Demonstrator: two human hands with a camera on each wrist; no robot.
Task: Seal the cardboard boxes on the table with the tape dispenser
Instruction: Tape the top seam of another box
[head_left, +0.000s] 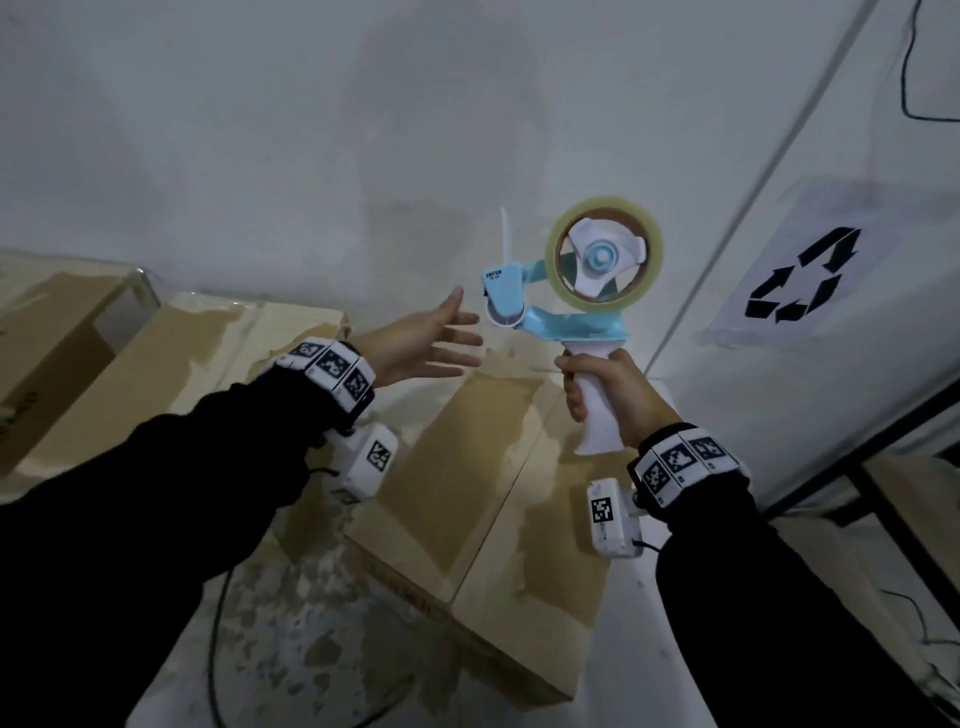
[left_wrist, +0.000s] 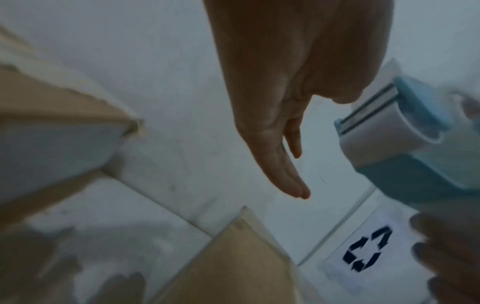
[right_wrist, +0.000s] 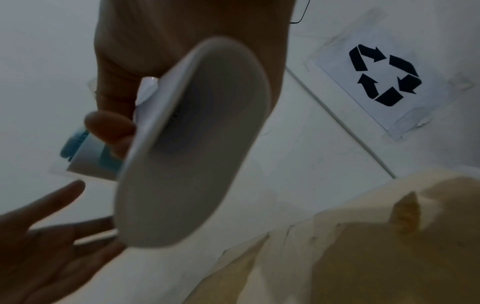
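My right hand (head_left: 597, 395) grips the white handle of a blue tape dispenser (head_left: 566, 291), held upright in the air above a closed cardboard box (head_left: 467, 499). A roll of clear tape (head_left: 605, 254) sits on its hub. My left hand (head_left: 431, 338) is open, fingers straight, just left of the dispenser's roller end and not touching it. In the left wrist view the straight fingers (left_wrist: 285, 174) point beside the dispenser's blue head (left_wrist: 415, 139). The right wrist view shows the handle's white butt (right_wrist: 192, 144) inside my fist, with the left hand (right_wrist: 52, 236) below.
Two more cardboard boxes (head_left: 156, 374) stand at the left, one (head_left: 47, 338) open at the far left. A sheet with a recycling symbol (head_left: 800, 275) is stuck on the white surface at the right. A black cable (head_left: 218, 623) runs along the table below my left arm.
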